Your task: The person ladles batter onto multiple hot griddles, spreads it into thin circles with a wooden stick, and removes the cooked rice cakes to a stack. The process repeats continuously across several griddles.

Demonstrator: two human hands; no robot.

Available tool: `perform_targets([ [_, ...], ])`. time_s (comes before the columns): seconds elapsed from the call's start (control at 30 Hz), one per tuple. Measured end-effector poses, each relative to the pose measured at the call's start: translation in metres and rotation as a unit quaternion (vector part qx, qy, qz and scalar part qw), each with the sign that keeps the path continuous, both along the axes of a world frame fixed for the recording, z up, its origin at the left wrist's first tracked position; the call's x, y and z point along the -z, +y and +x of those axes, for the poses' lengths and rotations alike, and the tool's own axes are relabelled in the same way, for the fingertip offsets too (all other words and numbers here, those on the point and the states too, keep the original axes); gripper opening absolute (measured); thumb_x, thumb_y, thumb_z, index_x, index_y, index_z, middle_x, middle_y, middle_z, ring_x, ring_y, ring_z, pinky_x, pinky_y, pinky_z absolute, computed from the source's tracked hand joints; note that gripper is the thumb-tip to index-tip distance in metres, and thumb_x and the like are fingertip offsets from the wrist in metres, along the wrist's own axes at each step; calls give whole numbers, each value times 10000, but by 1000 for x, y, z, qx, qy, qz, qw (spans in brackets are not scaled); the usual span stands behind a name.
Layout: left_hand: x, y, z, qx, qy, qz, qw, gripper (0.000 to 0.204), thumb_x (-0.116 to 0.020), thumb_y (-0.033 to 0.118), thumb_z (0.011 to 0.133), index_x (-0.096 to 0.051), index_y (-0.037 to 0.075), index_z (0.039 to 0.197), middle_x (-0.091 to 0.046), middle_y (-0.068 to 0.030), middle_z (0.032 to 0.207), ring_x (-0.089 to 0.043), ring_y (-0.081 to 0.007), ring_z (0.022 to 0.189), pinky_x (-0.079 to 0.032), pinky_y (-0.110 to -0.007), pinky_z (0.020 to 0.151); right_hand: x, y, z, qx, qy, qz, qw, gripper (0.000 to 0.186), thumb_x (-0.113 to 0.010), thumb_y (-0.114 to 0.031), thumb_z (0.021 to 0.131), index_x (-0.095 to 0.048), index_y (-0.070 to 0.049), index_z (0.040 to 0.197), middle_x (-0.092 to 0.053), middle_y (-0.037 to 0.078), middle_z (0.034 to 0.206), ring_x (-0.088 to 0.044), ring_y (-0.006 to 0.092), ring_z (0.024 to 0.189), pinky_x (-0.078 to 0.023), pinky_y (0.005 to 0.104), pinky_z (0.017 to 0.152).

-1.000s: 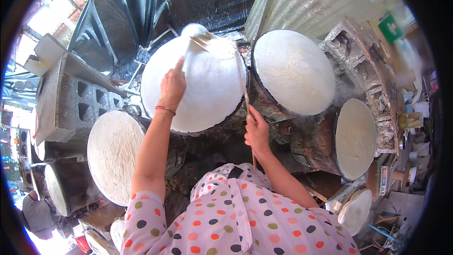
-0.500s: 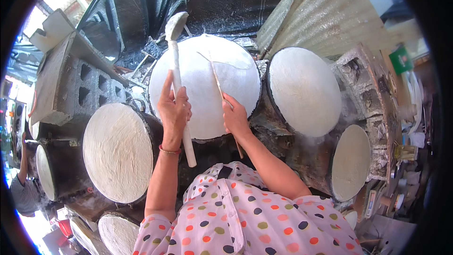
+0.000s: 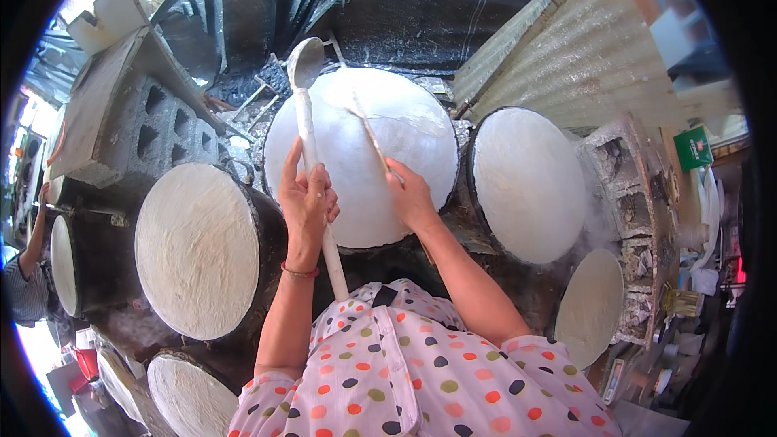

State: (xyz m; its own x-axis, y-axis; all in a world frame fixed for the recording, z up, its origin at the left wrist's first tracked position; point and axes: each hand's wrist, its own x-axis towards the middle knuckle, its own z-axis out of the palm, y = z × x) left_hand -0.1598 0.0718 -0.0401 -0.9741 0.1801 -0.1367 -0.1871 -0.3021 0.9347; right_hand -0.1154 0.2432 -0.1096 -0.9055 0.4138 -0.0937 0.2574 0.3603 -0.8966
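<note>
My left hand (image 3: pixel 306 204) is closed around the pale, wrapped handle of a ladle (image 3: pixel 306 66), whose whitish bowl points up and away from me. A thin wooden stick (image 3: pixel 370 136) is gripped in my right hand (image 3: pixel 411 199). Its far tip lies over the large round white surface (image 3: pixel 356 218) in front of me, and whether it touches cannot be made out. That surface has a dark rim, and a smooth wet-looking patch (image 3: pixel 417 123) shows at its far right. Both forearms come up from my dotted shirt.
More dark-rimmed rounds with white tops stand about: a rough one (image 3: pixel 197 251) at left, one (image 3: pixel 530 186) at right, and a smaller greyish one (image 3: pixel 591 307). Hollow blocks (image 3: pixel 166 133) flank the left. Corrugated sheeting (image 3: pixel 579 53) and black plastic (image 3: pixel 396 12) stand behind. Another person (image 3: pixel 28 287) is at far left.
The view has turned slightly, so the surroundings shift within it. The ladle's bowl sits lower and its hollow shows more. The stick's tip is a little lower; both hands keep their holds.
</note>
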Motion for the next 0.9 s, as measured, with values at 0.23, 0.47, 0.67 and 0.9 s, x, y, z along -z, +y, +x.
perform_targets([
  [0.23,2,-18,6,-33,-24,15,999,528,-480,121,961,-242,116,1432,-470,-12,713,-384,-35,447,-319,-192,361,-41,22,24,-133,-47,259,956,318,-536,-139,905,-591,-93,1215,-636,223,1074,-629,368,977,-508,403,819],
  [0.47,8,-33,14,-59,-36,67,995,494,-483,175,960,-250,110,1391,-446,-19,761,-370,-36,457,-313,-183,370,-26,55,-11,-62,-120,85,987,322,-524,-131,932,-587,-94,1245,-698,134,1005,-675,218,892,-518,334,783],
  [0.67,1,-44,21,-109,-54,81,989,535,-514,160,942,-227,94,1390,-434,-13,753,-349,-33,457,-314,-179,377,-26,41,9,-218,42,216,951,308,-548,-198,908,-612,-125,1199,-660,202,995,-632,377,932,-512,419,781],
  [0.9,10,-54,21,-82,-94,91,988,508,-531,148,930,-280,38,1358,-404,3,724,-341,-24,454,-304,-174,368,-44,70,-49,-99,-191,71,974,312,-520,-232,931,-618,-149,1215,-693,151,905,-679,281,787,-523,374,721],
])
